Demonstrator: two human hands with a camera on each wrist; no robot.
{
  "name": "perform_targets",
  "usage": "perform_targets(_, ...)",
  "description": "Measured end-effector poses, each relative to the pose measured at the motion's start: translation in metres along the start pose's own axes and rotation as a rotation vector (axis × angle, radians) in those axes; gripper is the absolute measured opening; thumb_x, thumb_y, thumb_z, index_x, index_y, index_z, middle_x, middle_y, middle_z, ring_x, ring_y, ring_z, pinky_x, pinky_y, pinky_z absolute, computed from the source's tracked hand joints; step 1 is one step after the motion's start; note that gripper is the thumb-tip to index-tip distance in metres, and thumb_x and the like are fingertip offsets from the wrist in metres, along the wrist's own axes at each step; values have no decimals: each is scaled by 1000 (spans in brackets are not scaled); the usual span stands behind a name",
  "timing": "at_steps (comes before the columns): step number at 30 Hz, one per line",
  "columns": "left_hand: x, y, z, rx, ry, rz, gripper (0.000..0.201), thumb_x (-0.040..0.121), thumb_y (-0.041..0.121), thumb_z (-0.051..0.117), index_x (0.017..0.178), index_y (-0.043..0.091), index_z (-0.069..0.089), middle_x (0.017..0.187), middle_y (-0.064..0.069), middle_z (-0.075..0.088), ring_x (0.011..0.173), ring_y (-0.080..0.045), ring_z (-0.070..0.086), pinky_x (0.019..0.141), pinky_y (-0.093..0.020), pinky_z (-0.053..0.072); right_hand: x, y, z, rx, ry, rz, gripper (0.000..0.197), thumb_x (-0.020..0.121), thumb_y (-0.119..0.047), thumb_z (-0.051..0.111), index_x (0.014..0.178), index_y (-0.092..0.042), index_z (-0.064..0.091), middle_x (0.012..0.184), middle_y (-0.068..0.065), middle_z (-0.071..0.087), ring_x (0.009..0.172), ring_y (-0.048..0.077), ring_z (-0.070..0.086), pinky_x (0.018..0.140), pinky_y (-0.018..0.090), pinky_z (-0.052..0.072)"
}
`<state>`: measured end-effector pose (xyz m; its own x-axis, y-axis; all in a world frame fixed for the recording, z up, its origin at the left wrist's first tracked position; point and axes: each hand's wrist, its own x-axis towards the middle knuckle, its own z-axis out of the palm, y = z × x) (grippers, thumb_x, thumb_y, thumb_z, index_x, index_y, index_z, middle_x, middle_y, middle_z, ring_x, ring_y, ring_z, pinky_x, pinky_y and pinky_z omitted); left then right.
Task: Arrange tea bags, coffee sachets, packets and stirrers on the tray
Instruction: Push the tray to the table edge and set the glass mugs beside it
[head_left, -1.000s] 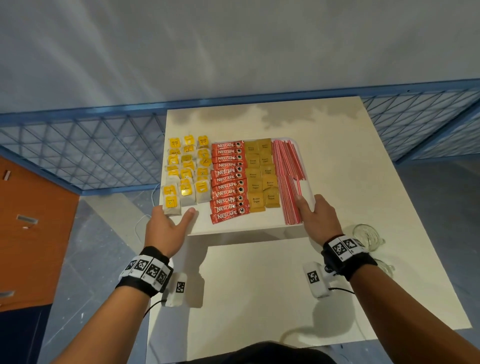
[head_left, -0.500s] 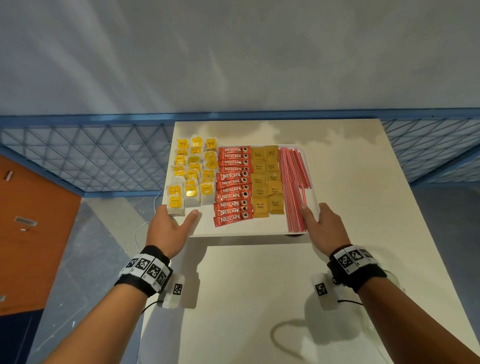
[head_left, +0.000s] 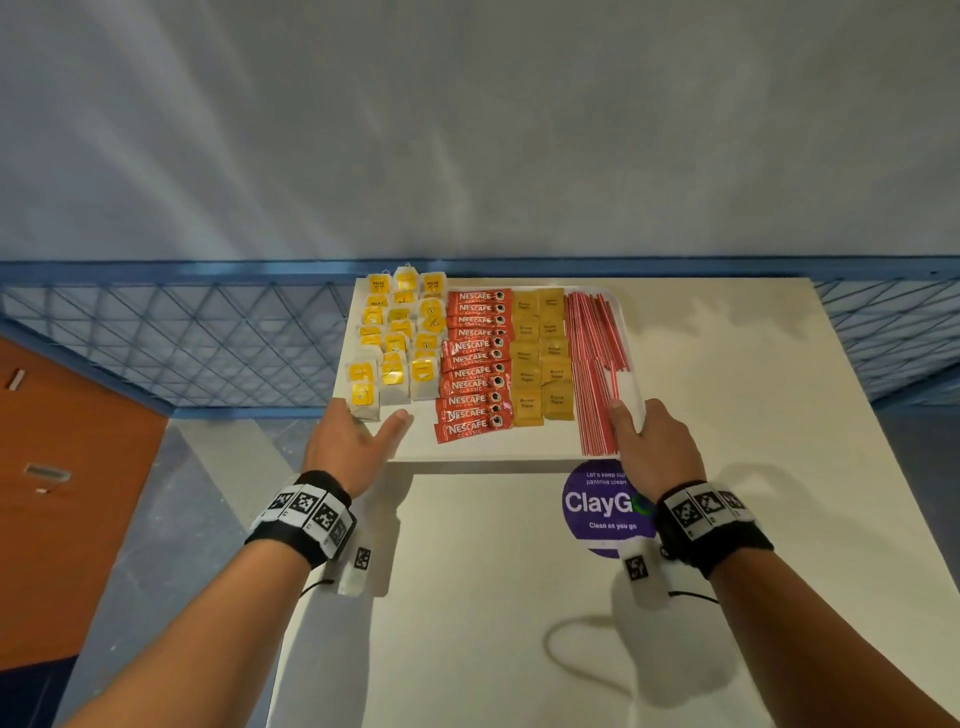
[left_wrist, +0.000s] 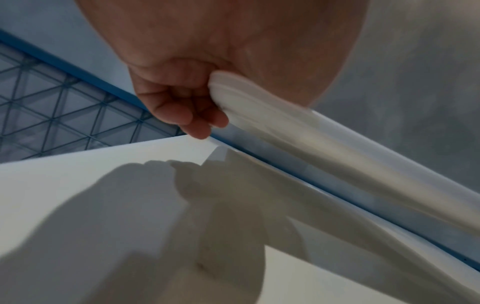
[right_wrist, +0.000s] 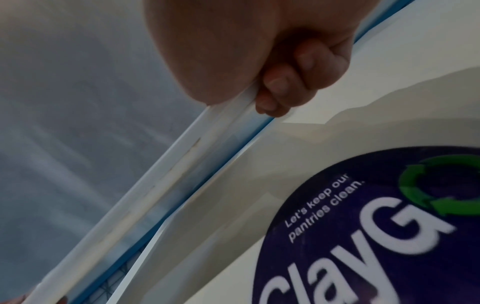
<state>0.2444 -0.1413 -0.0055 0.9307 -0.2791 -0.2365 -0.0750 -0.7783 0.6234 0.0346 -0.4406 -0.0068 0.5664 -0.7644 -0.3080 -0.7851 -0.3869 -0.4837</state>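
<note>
Head view shows the cream square table (head_left: 727, 415), then the white rectangular plastic tray (head_left: 493, 447) held above it, left hand (head_left: 353, 441) and right hand (head_left: 654, 441) gripping its near corners. Rows look finished: red-striped stirrers (head_left: 592, 364), red coffee sachets (head_left: 472, 364), brown sugar packets (head_left: 540, 358), yellow-tagged tea bags (head_left: 400, 343); only set-down seems left.

On the white plastic tray (head_left: 483, 448), yellow-labelled tea bags (head_left: 397, 340) lie at its left edge, then red coffee sachets (head_left: 474, 358), mustard-brown sugar packets (head_left: 540, 358), and red-and-white striped stirrers (head_left: 592, 364) at its right edge
</note>
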Motion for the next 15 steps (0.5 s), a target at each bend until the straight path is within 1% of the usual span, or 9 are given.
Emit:
perform_targets(3, 22, -3, 6, 31, -26, -52, 67, 75, 79, 62, 113, 25, 53, 92, 10, 66, 82, -12, 63, 60, -29, 46, 16, -6, 5, -31, 10, 9, 66, 100, -70, 31, 116, -11, 54, 98, 8, 67, 81, 28, 61, 71, 38, 47)
perform_targets(6, 40, -7, 12, 55, -53, -75, 79, 65, 91, 55, 112, 28, 56, 85, 7, 69, 76, -13, 66, 60, -31, 51, 31, -9, 10, -60, -10, 14, 66, 101, -69, 30, 120, -10, 53, 102, 9, 67, 84, 29, 62, 73, 37, 47)
perform_targets(8, 49, -10, 16, 83, -59, -92, 81, 63, 93, 54, 112, 28, 57, 83, 7, 69, 74, -14, 66, 61, -33, 54, 39, -11, 13, -77, -26, 19, 66, 101, -69, 29, 121, -10, 53, 102, 8, 66, 85, 29, 61, 74, 37, 47)
perform_targets(10, 52, -6, 19, 115, -63, -112, 78, 68, 88, 59, 112, 24, 54, 85, 5, 68, 76, -16, 66, 64, -35, 55, 46, -13, 17, -97, -35, 23, 68, 101, -69, 28, 121, -9, 53, 104, 10, 67, 84, 28, 59, 74, 38, 46)
perform_targets(12, 54, -4, 23, 133, -70, -137, 69, 77, 77, 64, 110, 18, 50, 88, 2, 65, 79, -18, 63, 66, -35, 52, 51, -14, 19, -117, -42, 31, 69, 101, -70, 28, 121, -9, 53, 105, 11, 68, 84, 28, 59, 74, 38, 47)
perform_targets(15, 55, -3, 26, 154, -64, -151, 63, 81, 71, 65, 108, 17, 50, 89, 1, 63, 79, -18, 61, 65, -34, 48, 53, -14, 23, -150, -68, 46, 70, 100, -71, 28, 121, -10, 52, 97, 6, 63, 83, 27, 60, 72, 36, 47)
